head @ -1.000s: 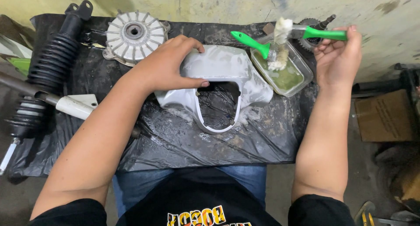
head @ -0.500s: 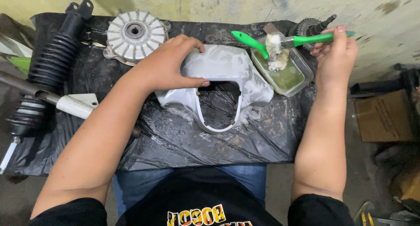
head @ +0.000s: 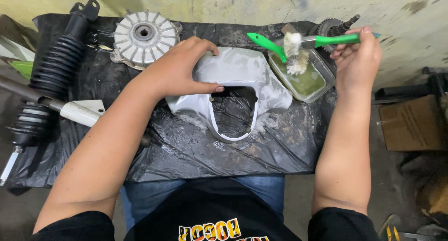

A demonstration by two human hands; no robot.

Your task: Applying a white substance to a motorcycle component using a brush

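My left hand rests on a white plastic fairing cover that lies on a black plastic sheet. The cover is wet and soapy. My right hand grips the green handle of a paintbrush, held level over a clear rectangular tub of greenish liquid. The brush's foamy bristles hang just above the liquid. A second green-handled brush leans on the tub's left rim.
A finned silver wheel hub sits at the back left. A black shock absorber with rubber boot lies along the left side. A gear lies behind the tub. A cardboard box stands on the floor at right.
My right hand has moved the brush from standing upright in the tub to lying level just above it. The left hand and the cover have stayed put.
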